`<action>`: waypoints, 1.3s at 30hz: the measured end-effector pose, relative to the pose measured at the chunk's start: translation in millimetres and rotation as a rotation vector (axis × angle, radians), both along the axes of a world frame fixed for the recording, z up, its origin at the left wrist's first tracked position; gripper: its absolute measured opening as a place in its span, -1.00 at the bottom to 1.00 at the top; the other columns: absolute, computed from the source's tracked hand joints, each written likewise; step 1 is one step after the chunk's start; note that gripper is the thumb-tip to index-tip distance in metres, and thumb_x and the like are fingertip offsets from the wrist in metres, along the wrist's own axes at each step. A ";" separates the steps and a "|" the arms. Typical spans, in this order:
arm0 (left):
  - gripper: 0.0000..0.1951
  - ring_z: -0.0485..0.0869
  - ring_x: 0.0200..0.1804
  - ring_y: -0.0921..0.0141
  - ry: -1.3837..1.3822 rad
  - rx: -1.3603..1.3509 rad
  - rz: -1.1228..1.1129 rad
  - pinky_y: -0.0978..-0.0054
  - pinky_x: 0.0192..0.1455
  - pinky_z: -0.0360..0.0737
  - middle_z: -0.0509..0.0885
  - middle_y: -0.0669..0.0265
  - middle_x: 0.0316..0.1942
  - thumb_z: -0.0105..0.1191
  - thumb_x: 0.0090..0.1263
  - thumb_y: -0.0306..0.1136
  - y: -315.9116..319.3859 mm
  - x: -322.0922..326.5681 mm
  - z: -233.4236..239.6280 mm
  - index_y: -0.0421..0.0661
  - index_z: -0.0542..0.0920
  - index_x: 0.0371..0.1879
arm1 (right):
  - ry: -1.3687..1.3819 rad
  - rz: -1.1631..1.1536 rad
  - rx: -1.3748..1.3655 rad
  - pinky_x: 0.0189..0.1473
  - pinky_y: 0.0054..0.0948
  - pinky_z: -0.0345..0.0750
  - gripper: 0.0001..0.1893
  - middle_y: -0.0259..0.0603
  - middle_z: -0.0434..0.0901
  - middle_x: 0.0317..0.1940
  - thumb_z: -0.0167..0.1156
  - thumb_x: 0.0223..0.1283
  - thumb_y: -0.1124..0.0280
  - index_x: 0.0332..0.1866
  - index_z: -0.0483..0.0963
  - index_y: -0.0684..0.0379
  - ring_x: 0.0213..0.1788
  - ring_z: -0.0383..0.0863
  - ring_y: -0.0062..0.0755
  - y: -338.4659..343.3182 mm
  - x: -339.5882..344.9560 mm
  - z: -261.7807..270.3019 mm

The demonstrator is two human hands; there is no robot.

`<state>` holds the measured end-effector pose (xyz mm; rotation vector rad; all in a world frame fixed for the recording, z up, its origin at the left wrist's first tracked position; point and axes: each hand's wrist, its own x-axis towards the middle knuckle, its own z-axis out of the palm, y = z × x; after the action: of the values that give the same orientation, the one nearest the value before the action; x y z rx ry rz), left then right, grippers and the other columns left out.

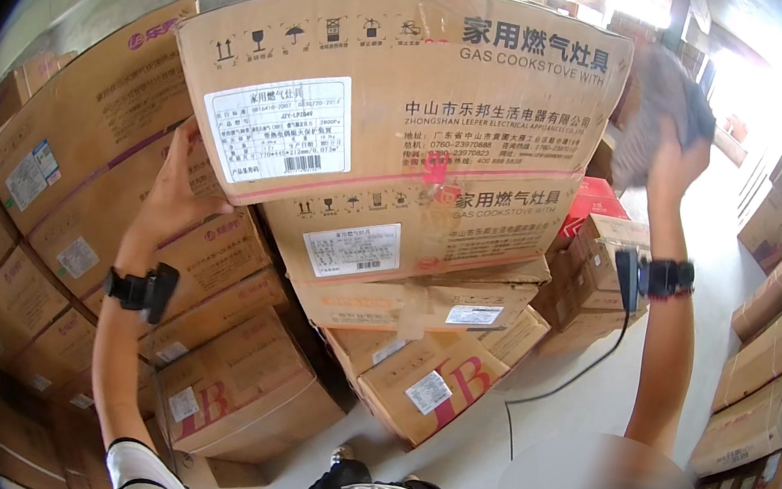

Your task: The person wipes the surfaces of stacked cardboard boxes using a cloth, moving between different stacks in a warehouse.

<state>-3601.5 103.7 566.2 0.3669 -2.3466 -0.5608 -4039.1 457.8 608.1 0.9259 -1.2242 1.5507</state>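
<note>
A large cardboard carton (386, 77) with printed handling symbols and a white label (278, 127) tops a stack before me. My left hand (178, 194) is at its lower left corner, fingers along the side and thumb by the bottom edge. In my right hand (677, 158) is a bunched grey cloth (648, 120), just past the carton's right edge and slightly blurred. Directly beneath sits a similar carton (431, 231), a pink line running near the seam. Clear tape and red marks cross both fronts. Lower down, a taped carton (359, 308) rests on tilted ones.
Cartons (109, 149) are piled close on my left, another (249, 383) near my feet. Red (590, 202) and brown boxes (609, 254) stand behind the stack to the right. A black cable (567, 385) hangs from my right wrist. More cartons (758, 375) line the far right, across the pale floor (560, 429).
</note>
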 end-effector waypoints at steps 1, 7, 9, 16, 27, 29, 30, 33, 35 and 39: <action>-0.04 0.18 0.40 0.10 -0.040 0.149 -0.119 0.16 0.37 0.22 0.13 0.11 0.40 0.36 0.06 -0.20 -2.2 2.9 15.0 -0.10 0.04 0.41 | -0.259 -0.219 0.087 0.08 -0.38 0.40 -0.55 0.02 0.60 -0.10 0.30 0.01 0.39 -0.02 0.46 0.45 -0.04 0.54 -0.23 -14.8 7.4 11.1; -0.04 0.24 0.37 0.13 0.423 0.255 -0.311 0.18 0.35 0.24 0.12 0.15 0.40 0.20 0.15 0.11 -4.1 -9.2 106.6 -0.02 -0.03 0.44 | -0.065 -0.243 0.092 -0.17 -0.27 0.50 -0.61 -0.01 0.60 -0.19 0.33 -0.14 0.38 -0.14 0.54 0.34 -0.21 0.57 -0.23 -86.5 57.7 -2.3; -0.22 0.37 0.29 0.27 0.527 0.013 -0.246 0.32 0.30 0.32 0.31 0.19 0.31 0.14 0.24 0.05 1.3 -29.1 122.9 -0.03 0.18 0.39 | 0.061 -0.179 0.046 -0.22 -0.21 0.53 -0.61 -0.02 0.57 -0.12 0.32 -0.21 0.34 -0.16 0.58 0.23 -0.20 0.57 -0.11 -102.9 81.4 -18.3; -0.70 0.54 -0.05 0.54 0.343 -0.143 0.095 0.61 0.07 0.42 0.62 0.36 -0.11 0.14 0.33 -0.19 27.1 -62.8 132.7 -0.10 0.67 -0.08 | 0.573 -0.109 0.152 -0.27 -0.34 0.57 -0.44 -0.24 0.48 -0.22 0.41 -0.47 0.29 -0.10 0.55 -0.09 -0.27 0.52 -0.23 -130.5 126.9 -65.8; -0.66 0.50 -0.13 0.55 0.279 -0.145 0.030 0.61 0.02 0.41 0.60 0.41 -0.12 0.07 0.38 -0.15 23.3 -58.3 133.8 -0.09 0.63 0.00 | 0.054 -0.464 -0.044 -0.07 -0.09 0.51 -0.55 0.00 0.63 -0.25 0.32 -0.12 0.18 -0.21 0.57 0.38 -0.09 0.58 0.03 -72.9 24.7 27.1; -0.65 0.50 -0.09 0.53 0.290 -0.147 -0.012 0.61 0.07 0.39 0.60 0.39 -0.09 0.04 0.40 -0.12 18.4 -59.6 133.7 -0.10 0.62 0.01 | 0.233 -0.413 -0.069 -0.14 -0.17 0.54 -0.57 -0.09 0.60 -0.20 0.35 -0.27 0.23 -0.19 0.59 0.21 -0.13 0.58 -0.03 -95.6 47.3 3.7; -0.64 0.51 -0.06 0.52 0.312 -0.211 0.000 0.60 0.09 0.38 0.60 0.38 -0.07 0.02 0.41 -0.11 15.6 -59.5 133.2 -0.10 0.61 0.01 | 0.275 -0.356 -0.074 -0.16 -0.21 0.55 -0.57 -0.13 0.59 -0.19 0.35 -0.31 0.26 -0.19 0.59 0.15 -0.16 0.57 -0.06 -109.9 61.9 -8.5; -0.60 0.50 0.04 0.48 0.384 -0.326 -0.017 0.58 0.18 0.34 0.61 0.28 -0.03 0.00 0.42 -0.06 7.0 -62.2 130.6 -0.10 0.60 0.04 | 0.370 -0.190 -0.010 -0.19 -0.31 0.56 -0.57 -0.24 0.57 -0.17 0.33 -0.36 0.35 -0.17 0.60 -0.01 -0.20 0.56 -0.17 -139.3 108.1 -42.1; -0.55 0.47 0.13 0.44 0.326 -0.342 0.044 0.53 0.23 0.32 0.58 0.23 0.05 -0.01 0.42 -0.02 5.2 -62.3 132.5 -0.08 0.54 0.12 | 0.470 -0.101 0.090 -0.23 -0.36 0.56 -0.51 -0.28 0.55 -0.16 0.32 -0.40 0.38 -0.12 0.59 -0.06 -0.21 0.55 -0.22 -146.8 136.8 -63.4; -0.41 0.44 0.22 0.37 0.284 -0.462 0.181 0.44 0.28 0.30 0.51 0.17 0.17 -0.01 0.38 0.08 15.2 -50.3 131.0 -0.06 0.41 0.26 | 0.757 0.105 0.327 -0.24 -0.33 0.56 -0.38 -0.26 0.51 -0.09 0.35 -0.52 0.35 -0.06 0.56 -0.04 -0.18 0.54 -0.24 -146.5 196.5 -117.1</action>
<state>-3651.8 118.9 697.2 0.2592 -2.0605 0.0237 -3842.6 311.2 491.0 1.6232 -0.8812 0.9204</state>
